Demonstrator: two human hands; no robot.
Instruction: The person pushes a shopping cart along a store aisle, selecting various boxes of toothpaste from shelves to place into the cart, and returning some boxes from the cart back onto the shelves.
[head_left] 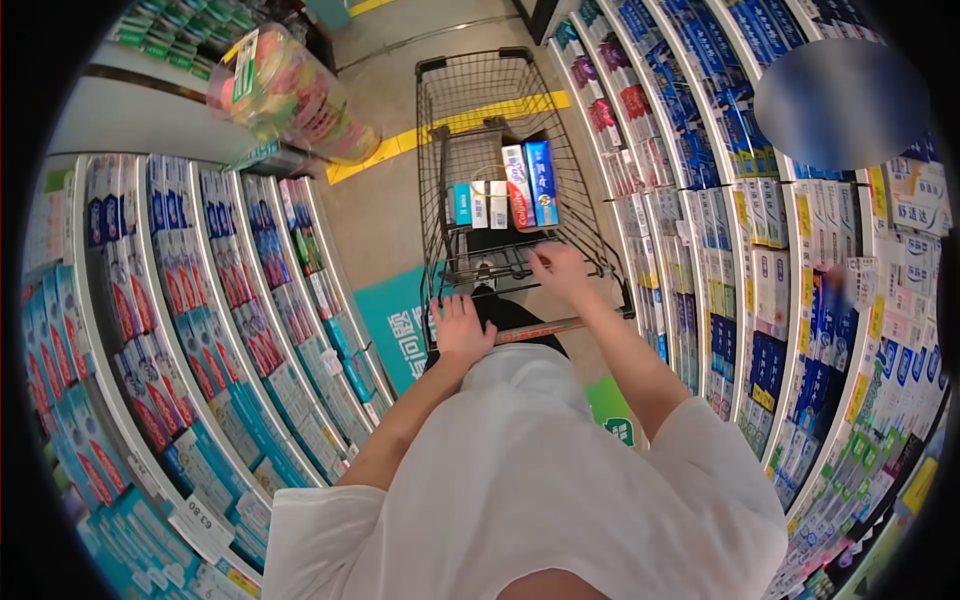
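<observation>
Head view: cart [474, 57] ahead of you, boxes [541, 185] grouped inside. Your left grip [462, 328] lies on the handle [545, 330]; can't tell if closed around it. Your right grip [560, 268], loosely curled, hovers over the near end; closure unclear.

Brand text: "Colgate" runs lengthwise on the red-and-white box [519, 190] in the shopping cart [475, 58], centre of the frame. White characters mark the adjacent blue box [541, 185]; wording not legible. Product text: "舒适达" on the white carton [917, 197], upper right of the frame. Price marking: "63.80", inverted, on the shelf tag [203, 517], lower left of the frame. Floor marking: large white Chinese characters, inverted, on the teal floor panel [383, 310], left of centre; full wording not legible. Red lettering on the cart handle [545, 329]: not legible
</observation>
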